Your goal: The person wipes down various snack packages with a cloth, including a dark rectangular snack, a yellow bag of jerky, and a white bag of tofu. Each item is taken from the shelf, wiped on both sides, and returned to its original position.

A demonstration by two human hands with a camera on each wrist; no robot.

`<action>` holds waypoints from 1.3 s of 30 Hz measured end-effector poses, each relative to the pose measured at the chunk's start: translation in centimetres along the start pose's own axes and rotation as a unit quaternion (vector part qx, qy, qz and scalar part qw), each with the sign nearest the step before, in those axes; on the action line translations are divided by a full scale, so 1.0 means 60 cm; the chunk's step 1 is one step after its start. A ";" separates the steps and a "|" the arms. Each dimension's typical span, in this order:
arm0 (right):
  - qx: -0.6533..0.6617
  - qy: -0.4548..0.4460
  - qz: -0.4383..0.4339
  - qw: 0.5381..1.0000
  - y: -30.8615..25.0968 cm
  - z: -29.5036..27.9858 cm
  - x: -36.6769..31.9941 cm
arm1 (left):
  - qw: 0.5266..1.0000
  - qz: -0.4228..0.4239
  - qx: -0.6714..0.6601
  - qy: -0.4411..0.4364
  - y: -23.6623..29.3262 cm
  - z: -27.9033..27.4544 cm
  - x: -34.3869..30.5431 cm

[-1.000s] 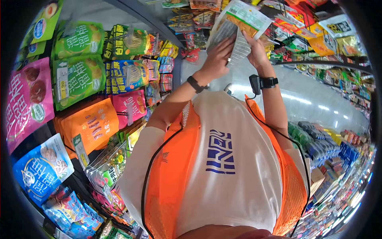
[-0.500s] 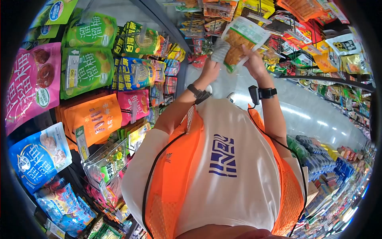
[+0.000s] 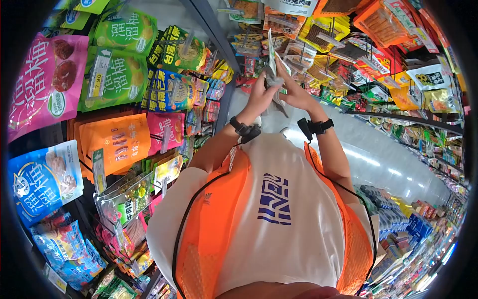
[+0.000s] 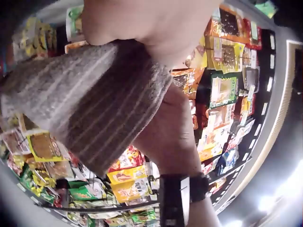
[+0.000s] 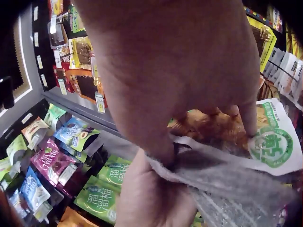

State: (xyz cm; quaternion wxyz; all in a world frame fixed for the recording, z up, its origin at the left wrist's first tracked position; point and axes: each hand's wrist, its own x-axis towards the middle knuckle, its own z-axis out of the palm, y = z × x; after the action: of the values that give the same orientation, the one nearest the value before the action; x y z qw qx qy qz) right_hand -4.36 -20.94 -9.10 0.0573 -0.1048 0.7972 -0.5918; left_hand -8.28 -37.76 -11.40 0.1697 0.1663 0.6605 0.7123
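Note:
A snack pouch [image 5: 277, 137] with a white and green label and brown food behind its clear window is turned edge-on between the hands in the head view. My right hand [image 3: 297, 93] holds it, with several fingertips along its face in the right wrist view. A grey striped cloth [image 4: 90, 104] drapes across the pouch and hides much of it. My left hand [image 3: 260, 101] grips this cloth against the pouch, its thumb side facing the right hand. In the left wrist view the right hand [image 4: 173, 132] shows behind the cloth.
Green plum bags [image 3: 117, 77], a pink bag [image 3: 47, 82] and orange bags [image 3: 114, 142] hang on a rack at left. Another rack holds packaged snacks [image 3: 383, 30] at upper right. A grey frame post [image 3: 211, 30] stands between. Stacked goods [image 3: 393, 217] stand lower right.
The pouch has turned from showing its face to edge-on, and the hands have come close together around it. The cloth now hangs below the hands.

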 end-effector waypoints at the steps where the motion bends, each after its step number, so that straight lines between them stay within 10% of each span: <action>1: 0.009 -0.009 0.003 1.000 -0.001 0.003 0.003 | 0.999 -0.004 0.037 0.019 -0.017 -0.011 0.002; 6: -0.147 0.086 0.008 0.985 0.023 -0.002 0.020 | 0.992 0.049 0.076 0.090 -0.038 -0.083 0.018; 9: -0.009 0.209 0.041 0.977 0.062 -0.010 0.052 | 0.993 0.024 0.041 0.107 -0.043 -0.121 0.017; 13: 0.140 0.098 0.184 0.968 0.047 0.003 0.077 | 0.987 0.015 -0.010 0.161 -0.054 -0.148 0.004; 19: 0.125 0.159 0.129 0.971 0.129 0.032 0.152 | 0.927 -0.113 -0.038 0.355 -0.079 -0.246 -0.012; 23: 0.083 0.211 0.072 0.971 0.194 0.023 0.242 | 0.935 -0.030 0.171 0.311 -0.144 -0.288 -0.060; 24: 0.050 0.227 0.072 0.970 0.213 0.022 0.269 | 0.926 -0.135 0.194 0.293 -0.090 -0.273 -0.078; 27: 0.029 0.262 0.092 0.960 0.191 0.006 0.327 | 0.958 -0.012 0.109 0.264 -0.103 -0.276 -0.114; 37: 0.135 0.337 -0.058 0.930 0.204 0.008 0.408 | 0.958 -0.138 0.095 0.232 -0.134 -0.282 -0.145; 39: 0.102 0.333 0.017 0.937 0.186 -0.002 0.404 | 0.961 -0.145 0.091 0.218 -0.120 -0.274 -0.133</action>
State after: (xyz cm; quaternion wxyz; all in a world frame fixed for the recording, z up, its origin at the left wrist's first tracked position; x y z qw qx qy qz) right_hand -29.08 -23.40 -18.93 -0.1912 0.1184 0.7077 -0.6698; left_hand -8.61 -55.48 -19.88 0.1072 -0.0755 0.7603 0.6362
